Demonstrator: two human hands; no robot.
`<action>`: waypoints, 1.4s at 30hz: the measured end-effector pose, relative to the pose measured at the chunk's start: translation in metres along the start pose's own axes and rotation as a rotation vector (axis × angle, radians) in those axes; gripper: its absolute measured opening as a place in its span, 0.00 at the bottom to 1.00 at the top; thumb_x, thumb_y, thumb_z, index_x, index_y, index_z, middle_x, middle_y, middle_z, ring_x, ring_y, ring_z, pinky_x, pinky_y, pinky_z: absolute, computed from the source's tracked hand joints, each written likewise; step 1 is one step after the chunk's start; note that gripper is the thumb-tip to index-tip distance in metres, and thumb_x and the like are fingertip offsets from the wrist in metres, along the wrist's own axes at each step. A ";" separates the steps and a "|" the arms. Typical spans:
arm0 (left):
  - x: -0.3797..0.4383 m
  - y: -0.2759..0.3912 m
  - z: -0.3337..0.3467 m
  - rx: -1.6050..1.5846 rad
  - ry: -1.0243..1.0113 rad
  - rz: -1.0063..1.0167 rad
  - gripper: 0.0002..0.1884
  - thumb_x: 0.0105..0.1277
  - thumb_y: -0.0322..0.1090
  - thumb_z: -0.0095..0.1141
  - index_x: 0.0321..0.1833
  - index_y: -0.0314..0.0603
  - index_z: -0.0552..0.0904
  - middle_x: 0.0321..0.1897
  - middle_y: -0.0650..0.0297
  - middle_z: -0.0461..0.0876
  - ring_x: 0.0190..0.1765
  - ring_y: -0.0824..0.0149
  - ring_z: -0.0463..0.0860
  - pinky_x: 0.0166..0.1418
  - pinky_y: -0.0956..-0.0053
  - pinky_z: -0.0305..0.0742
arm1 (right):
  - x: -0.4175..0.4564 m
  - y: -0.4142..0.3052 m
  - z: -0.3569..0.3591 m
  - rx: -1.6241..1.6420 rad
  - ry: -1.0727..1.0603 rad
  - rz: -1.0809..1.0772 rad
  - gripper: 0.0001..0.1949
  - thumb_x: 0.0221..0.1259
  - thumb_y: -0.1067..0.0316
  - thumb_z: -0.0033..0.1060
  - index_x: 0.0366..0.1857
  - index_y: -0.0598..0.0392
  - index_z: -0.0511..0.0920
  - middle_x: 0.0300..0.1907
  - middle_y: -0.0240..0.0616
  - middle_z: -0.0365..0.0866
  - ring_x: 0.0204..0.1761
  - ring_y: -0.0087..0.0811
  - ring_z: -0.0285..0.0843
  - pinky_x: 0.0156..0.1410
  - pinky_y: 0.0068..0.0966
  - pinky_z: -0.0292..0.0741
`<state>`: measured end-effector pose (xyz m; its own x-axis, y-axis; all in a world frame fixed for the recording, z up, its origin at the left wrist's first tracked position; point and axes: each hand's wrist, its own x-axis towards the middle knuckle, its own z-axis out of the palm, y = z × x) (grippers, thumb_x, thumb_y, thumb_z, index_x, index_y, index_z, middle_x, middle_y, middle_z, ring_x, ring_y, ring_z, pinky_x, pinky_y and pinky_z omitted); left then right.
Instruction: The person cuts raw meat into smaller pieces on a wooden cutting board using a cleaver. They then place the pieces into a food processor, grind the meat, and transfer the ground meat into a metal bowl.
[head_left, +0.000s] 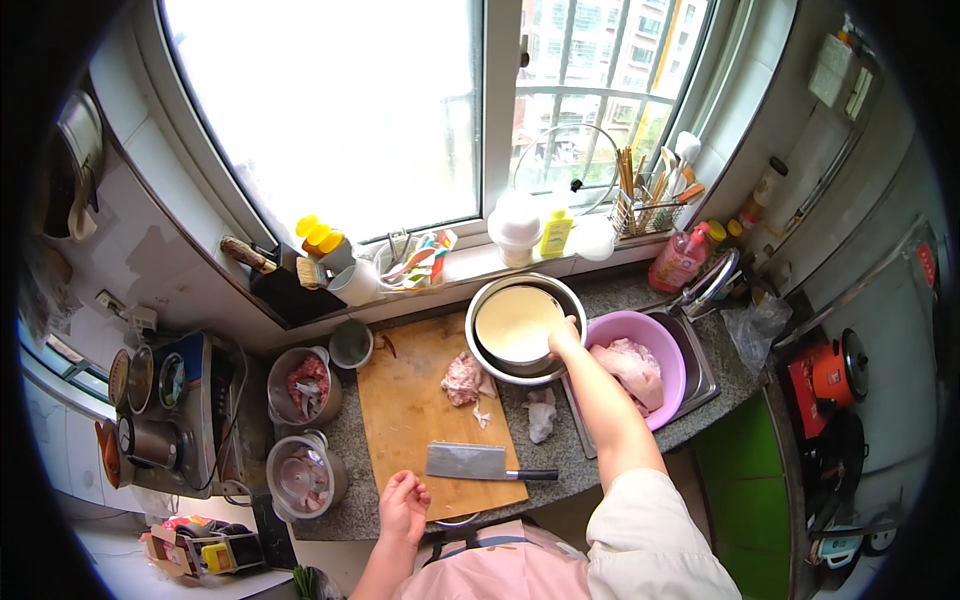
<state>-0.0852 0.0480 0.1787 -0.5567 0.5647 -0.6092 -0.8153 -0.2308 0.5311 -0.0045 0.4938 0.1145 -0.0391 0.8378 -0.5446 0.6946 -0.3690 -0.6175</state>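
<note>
My right hand (564, 337) is on the near right rim of a cream-coloured round vessel (517, 319), which sits inside a steel basin (478, 351); its fingers are partly hidden. Over the near left edge of the wooden cutting board (405, 420), my left hand (405, 504) has its fingers curled, and whether it holds anything small is unclear. A cleaver (466, 460) lies flat on the board, its black handle past the right edge. Raw meat pieces (465, 379) lie farther back. The purple basin (679, 360) at the sink holds large pieces of raw meat (632, 375).
Left of the board stand a grinder bowl of minced meat (306, 386), a lidded container (306, 476) and a small dark bowl (350, 343). A crumpled white bag (541, 415) lies on the counter. A faucet (709, 285) and pink soap bottle (679, 259) stand behind the sink (701, 375).
</note>
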 end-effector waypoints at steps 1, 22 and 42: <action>0.005 -0.010 0.010 0.021 -0.030 -0.027 0.04 0.69 0.29 0.55 0.44 0.45 0.75 0.31 0.66 0.77 0.35 0.71 0.78 0.37 0.78 0.75 | 0.011 0.009 -0.004 0.080 0.038 -0.085 0.19 0.67 0.71 0.42 0.60 0.64 0.58 0.43 0.59 0.80 0.23 0.46 0.82 0.18 0.35 0.75; 0.237 -0.139 0.159 0.262 -0.102 -0.414 0.24 0.71 0.38 0.51 0.65 0.36 0.64 0.62 0.49 0.71 0.60 0.47 0.76 0.58 0.54 0.79 | -0.002 0.178 -0.131 1.847 -0.829 0.243 0.17 0.70 0.63 0.43 0.57 0.60 0.69 0.55 0.65 0.73 0.14 0.17 0.55 0.15 0.09 0.58; 0.062 -0.031 0.087 0.284 -0.134 -0.179 0.20 0.64 0.35 0.45 0.56 0.31 0.75 0.53 0.49 0.81 0.55 0.50 0.82 0.59 0.52 0.79 | 0.037 0.075 -0.031 0.353 -0.112 -0.297 0.21 0.60 0.80 0.36 0.58 0.62 0.57 0.35 0.57 0.79 0.14 0.38 0.76 0.15 0.31 0.73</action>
<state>-0.0809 0.1593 0.1756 -0.3679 0.6797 -0.6346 -0.8105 0.1001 0.5771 0.0685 0.5098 0.0662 -0.2895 0.8866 -0.3608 0.3560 -0.2501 -0.9004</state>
